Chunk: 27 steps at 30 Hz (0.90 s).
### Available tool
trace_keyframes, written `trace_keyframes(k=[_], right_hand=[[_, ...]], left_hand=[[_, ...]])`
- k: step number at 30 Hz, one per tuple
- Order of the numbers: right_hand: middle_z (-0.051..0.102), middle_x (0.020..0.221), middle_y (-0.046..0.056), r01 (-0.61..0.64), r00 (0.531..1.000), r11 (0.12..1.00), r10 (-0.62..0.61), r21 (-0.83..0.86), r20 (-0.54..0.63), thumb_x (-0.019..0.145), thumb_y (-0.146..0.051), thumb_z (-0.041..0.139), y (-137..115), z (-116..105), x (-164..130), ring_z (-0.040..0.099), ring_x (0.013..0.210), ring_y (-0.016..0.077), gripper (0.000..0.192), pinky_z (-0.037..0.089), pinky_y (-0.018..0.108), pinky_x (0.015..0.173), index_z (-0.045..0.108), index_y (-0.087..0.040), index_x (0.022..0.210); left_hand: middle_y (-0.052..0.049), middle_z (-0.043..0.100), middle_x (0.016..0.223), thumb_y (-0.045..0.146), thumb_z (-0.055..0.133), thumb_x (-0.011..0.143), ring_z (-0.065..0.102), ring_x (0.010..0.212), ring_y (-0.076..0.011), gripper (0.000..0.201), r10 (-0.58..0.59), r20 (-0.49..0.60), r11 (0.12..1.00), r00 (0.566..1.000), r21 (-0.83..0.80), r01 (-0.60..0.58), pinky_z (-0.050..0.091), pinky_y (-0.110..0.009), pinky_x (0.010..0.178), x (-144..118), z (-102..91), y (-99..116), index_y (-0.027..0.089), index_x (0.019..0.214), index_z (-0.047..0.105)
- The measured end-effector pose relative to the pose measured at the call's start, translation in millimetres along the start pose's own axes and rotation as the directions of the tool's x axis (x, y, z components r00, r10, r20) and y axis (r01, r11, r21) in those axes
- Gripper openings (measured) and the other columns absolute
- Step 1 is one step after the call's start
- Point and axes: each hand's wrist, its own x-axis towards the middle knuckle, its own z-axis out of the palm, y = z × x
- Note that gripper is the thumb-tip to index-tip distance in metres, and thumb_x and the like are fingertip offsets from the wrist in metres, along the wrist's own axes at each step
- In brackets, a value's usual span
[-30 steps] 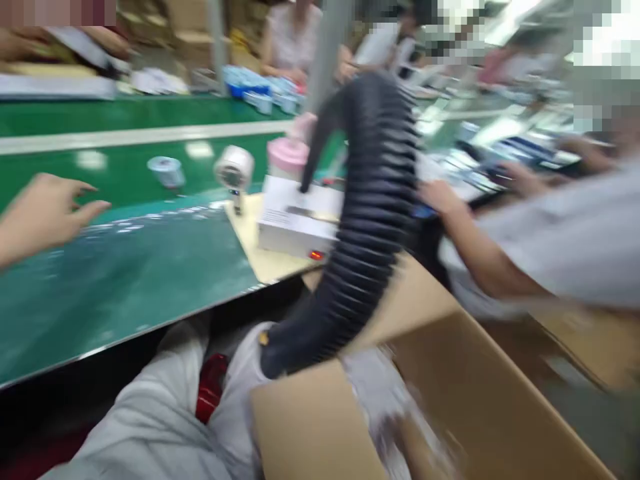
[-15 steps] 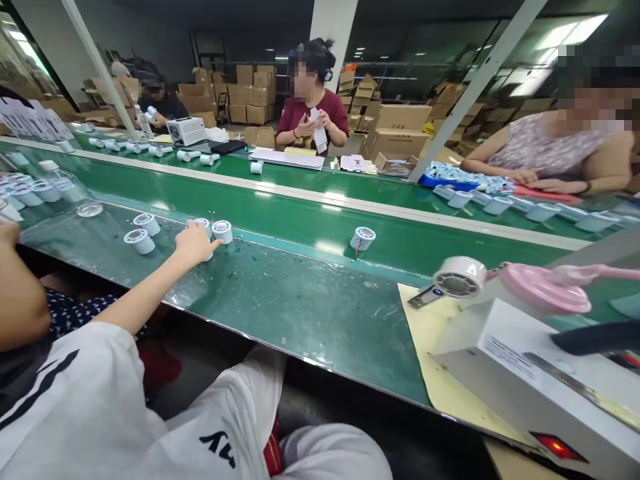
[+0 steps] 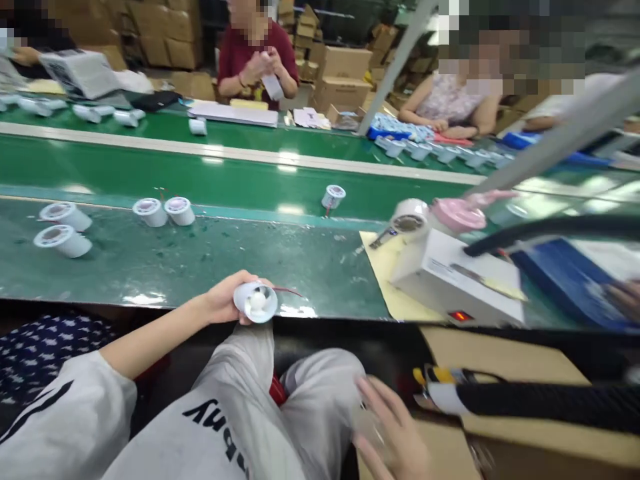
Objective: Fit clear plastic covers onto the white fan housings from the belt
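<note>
My left hand [image 3: 227, 298] is wrapped around a small white fan unit [image 3: 256, 302] at the near edge of the green table. Its open round end, with blades inside, faces me, and a thin red wire sticks out to the right. My right hand [image 3: 393, 433] is low, beside my right knee, and blurred. Its thumb and fingers curve around a pale, see-through piece [image 3: 367, 427] whose kind I cannot make out. On the table beyond my left hand stand two fan units [image 3: 165, 211] side by side, and another pair [image 3: 64, 230] lies farther left.
One fan unit [image 3: 333, 197] sits on the green belt [image 3: 250, 172]. At right, a grey box with a lit red switch [image 3: 457, 273] stands on yellow card [image 3: 377, 280], by a pink handheld fan [image 3: 459, 213]. A black ribbed tube [image 3: 540, 403] crosses lower right. Co-workers sit opposite.
My left hand has drawn back from the group of fan units to the table's near edge, bringing one with it. My right hand has come into view. The camera has turned right and down.
</note>
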Motion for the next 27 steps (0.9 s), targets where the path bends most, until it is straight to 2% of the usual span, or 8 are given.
trace_keyframes(k=[3,5,7,9,11,17,23,27], right_hand=[[0.059,0.135,0.013,0.033,0.994,0.968,-0.059,-0.248,-0.096,0.097,-0.033,0.062,-17.7,14.0,-0.5,0.063,0.116,0.0359,0.05,0.059,0.052,0.09,0.055,-0.036,0.147],[0.056,0.138,0.017,-0.034,0.992,0.929,-0.013,-0.368,-0.124,0.095,-0.026,0.062,-20.1,22.2,10.7,0.061,0.114,0.0386,0.046,0.059,0.055,0.086,0.061,-0.031,0.141],[0.055,0.139,0.018,-0.115,0.99,0.931,0.08,-0.348,-0.114,0.092,-0.018,0.063,-18.9,24.4,18.6,0.06,0.116,0.0387,0.035,0.06,0.055,0.086,0.07,-0.026,0.124],[0.058,0.133,0.017,-0.171,0.985,0.961,0.159,-0.219,-0.069,0.088,-0.014,0.067,-18.8,21.7,19.2,0.061,0.116,0.0361,0.018,0.06,0.052,0.088,0.073,-0.023,0.103],[0.061,0.125,0.014,-0.227,0.974,0.973,0.226,-0.04,-0.031,0.087,-0.02,0.073,-20.9,17.4,14.8,0.065,0.112,0.0323,0.003,0.061,0.046,0.088,0.07,-0.021,0.087],[0.07,0.104,0.009,-0.289,0.921,0.911,0.349,0.294,-0.175,0.098,-0.028,0.062,-24.9,15.4,7.6,0.071,0.096,0.0232,0.026,0.06,0.034,0.079,0.067,-0.022,0.073],[0.077,0.099,0.008,-0.289,0.865,0.808,0.45,0.514,-0.222,0.098,-0.039,0.066,-16.9,17.7,6.0,0.074,0.095,0.0241,0.031,0.062,0.035,0.079,0.072,-0.023,0.072],[0.075,0.122,0.01,-0.233,0.925,0.824,0.352,0.516,-0.145,0.095,-0.044,0.071,-11.5,15.7,-2.2,0.072,0.114,0.0286,0.021,0.06,0.045,0.099,0.078,-0.025,0.089]], left_hand=[[-0.006,0.066,0.079,0.062,0.059,0.076,0.054,0.055,-0.0137,0.052,-0.038,0.409,0.981,0.912,-0.159,0.113,0.043,-0.025,0.045,18.8,45.7,-4.5,0.015,0.097,0.065],[-0.005,0.068,0.084,0.054,0.069,0.078,0.057,0.064,-0.0139,0.042,-0.004,0.495,0.998,0.869,-0.049,0.033,0.046,-0.025,0.055,23.7,62.2,-2.8,0.017,0.095,0.068],[-0.005,0.07,0.092,0.044,0.071,0.081,0.062,0.08,-0.017,0.03,0.122,0.51,0.97,0.852,0.119,-0.21,0.051,-0.028,0.073,23.6,69.4,1.0,0.018,0.095,0.071],[-0.006,0.069,0.1,0.036,0.069,0.085,0.062,0.094,-0.0202,0.021,0.277,0.485,0.848,0.829,0.283,-0.449,0.05,-0.033,0.09,20.8,71.8,3.4,0.02,0.097,0.073],[-0.007,0.067,0.102,0.036,0.069,0.087,0.062,0.097,-0.0216,0.021,0.37,0.431,0.769,0.823,0.355,-0.532,0.048,-0.036,0.093,18.6,73.5,1.1,0.02,0.101,0.073],[-0.009,0.064,0.111,0.057,0.091,0.061,0.062,0.104,-0.0273,0.067,0.432,0.372,0.768,0.821,0.326,-0.552,0.051,-0.042,0.097,24.0,78.2,-23.0,0.024,0.117,0.075],[-0.015,0.065,0.136,0.045,0.088,0.072,0.061,0.125,-0.0318,0.069,0.394,0.53,0.787,0.751,0.226,-0.573,0.047,-0.046,0.109,20.4,76.9,-22.0,0.024,0.134,0.067],[-0.015,0.068,0.128,0.039,0.086,0.074,0.067,0.108,-0.0271,0.068,0.298,0.478,0.894,0.826,0.164,-0.417,0.056,-0.037,0.089,13.4,81.2,-21.8,0.019,0.135,0.063]])
